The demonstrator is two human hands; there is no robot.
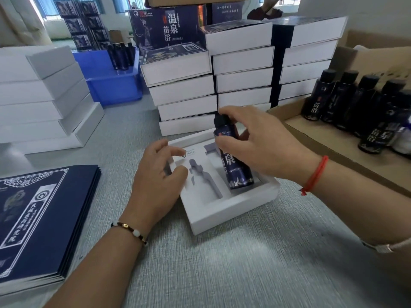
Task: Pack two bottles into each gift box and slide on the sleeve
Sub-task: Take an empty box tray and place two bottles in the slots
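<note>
The scene is bright and evenly lit, with cool daylight entering from the windows [47, 5] at the upper left of the frame, where the panes are washed out to near white. Shadows are soft: a faint grey one lies in the empty slot of the white gift box [224, 210] at centre, and another under the right hand [260, 138]. The stacked white boxes [242, 61] in the upper middle show slight glare on their fronts. Wide-angle distortion bends straight edges near the borders, most at the upper right and lower left. The far background is soft, and mild blur smears the tabletop [244, 274] texture.
</note>
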